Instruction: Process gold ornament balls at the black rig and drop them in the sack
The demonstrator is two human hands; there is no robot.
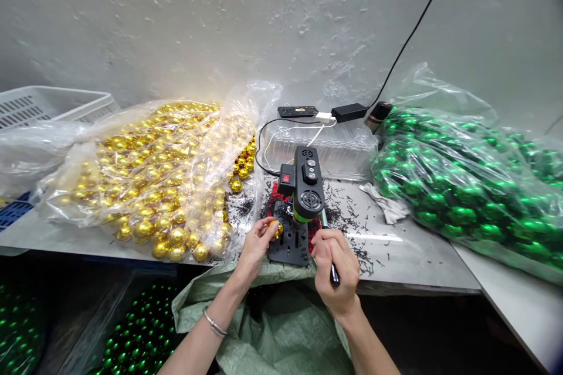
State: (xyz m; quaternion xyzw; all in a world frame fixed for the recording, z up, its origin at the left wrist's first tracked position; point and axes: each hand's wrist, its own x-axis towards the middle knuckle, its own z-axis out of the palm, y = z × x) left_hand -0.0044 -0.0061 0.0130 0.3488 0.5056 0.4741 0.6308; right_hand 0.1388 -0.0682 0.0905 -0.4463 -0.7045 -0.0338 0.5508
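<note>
A shiny gold ball (278, 229) is pinched in my left hand (259, 243), just left of a small black machine (309, 181) with a red switch. My right hand (336, 266) is wrapped round a thin tool with a black handle (335, 276); its upper part runs up beside the machine head. Under the head lies a black slotted base plate (288, 249), with a red mat (314, 226) showing at its sides. Small black scraps are scattered round the machine.
A clear bag of gold balls (149, 187) lies at left, a bag of green balls (461, 187) at right. Behind stand clear plastic boxes (325, 149) with cables. A white glove (387, 205) lies right of the machine. A green sack (281, 328) hangs at the table's front edge.
</note>
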